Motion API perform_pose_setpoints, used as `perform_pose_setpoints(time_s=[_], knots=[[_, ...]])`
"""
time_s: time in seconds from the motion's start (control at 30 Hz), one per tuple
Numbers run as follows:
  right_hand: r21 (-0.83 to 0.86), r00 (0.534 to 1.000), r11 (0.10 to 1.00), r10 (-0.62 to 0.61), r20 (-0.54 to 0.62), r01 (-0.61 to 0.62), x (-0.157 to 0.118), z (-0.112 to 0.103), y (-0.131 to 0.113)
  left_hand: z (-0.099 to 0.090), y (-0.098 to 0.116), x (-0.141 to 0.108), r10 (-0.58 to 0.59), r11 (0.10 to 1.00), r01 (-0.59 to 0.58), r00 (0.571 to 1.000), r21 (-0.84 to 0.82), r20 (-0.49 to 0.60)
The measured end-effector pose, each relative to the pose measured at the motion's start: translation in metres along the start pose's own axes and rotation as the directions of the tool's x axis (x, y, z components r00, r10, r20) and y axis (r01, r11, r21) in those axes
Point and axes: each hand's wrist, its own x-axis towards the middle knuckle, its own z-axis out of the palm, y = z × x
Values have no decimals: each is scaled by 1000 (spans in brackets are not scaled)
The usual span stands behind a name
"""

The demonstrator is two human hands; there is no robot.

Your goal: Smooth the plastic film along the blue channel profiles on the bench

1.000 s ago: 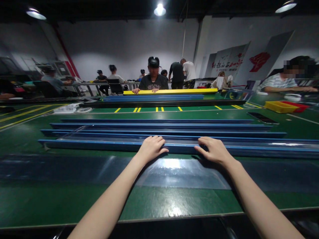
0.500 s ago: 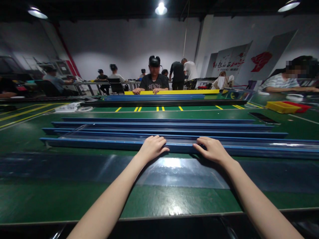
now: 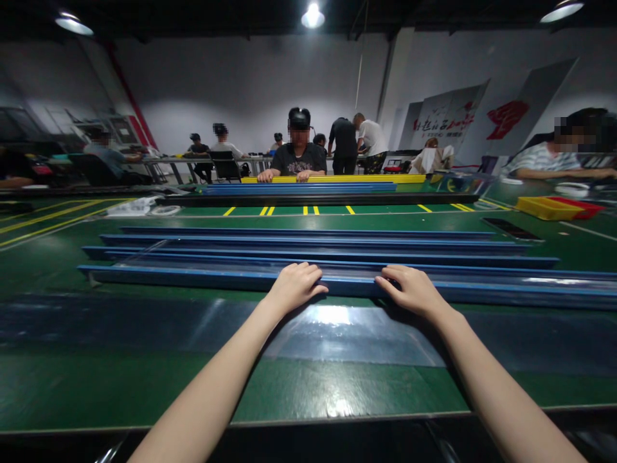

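Note:
A long blue channel strip lies crosswise in front of me, its front wall raised. My left hand is closed over that wall, fingers over the top edge and thumb in front. To its right, my right hand grips the same strip in a like way, thumb pointing inward. Both hands' fingertips are partly hidden behind the wall. Clear plastic film lies flat on the table between the strip and me, catching a bright reflection.
More blue strips lie parallel behind, on the green table. Toward the right are a phone and yellow and red trays. Across the table, a person has both hands on a yellow strip.

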Motion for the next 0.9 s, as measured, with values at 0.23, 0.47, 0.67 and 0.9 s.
perform_pose_setpoints(time_s=[0.23,0.47,0.67,0.9], knots=[[8,1000,1000,6,9,-6,0,0,0,-2,-1,1,13,1000,-13,1000,7,4],[21,1000,1000,9,12,-9,0,-1,0,-2,-1,1,26,1000,-25,1000,15,-5],[18,1000,1000,14,15,-14,0,-2,-1,-2,-2,1,19,1000,-19,1000,4,6],[16,1000,1000,11,11,-11,0,0,0,-1,-3,1,1,1000,-1,1000,-4,31]])
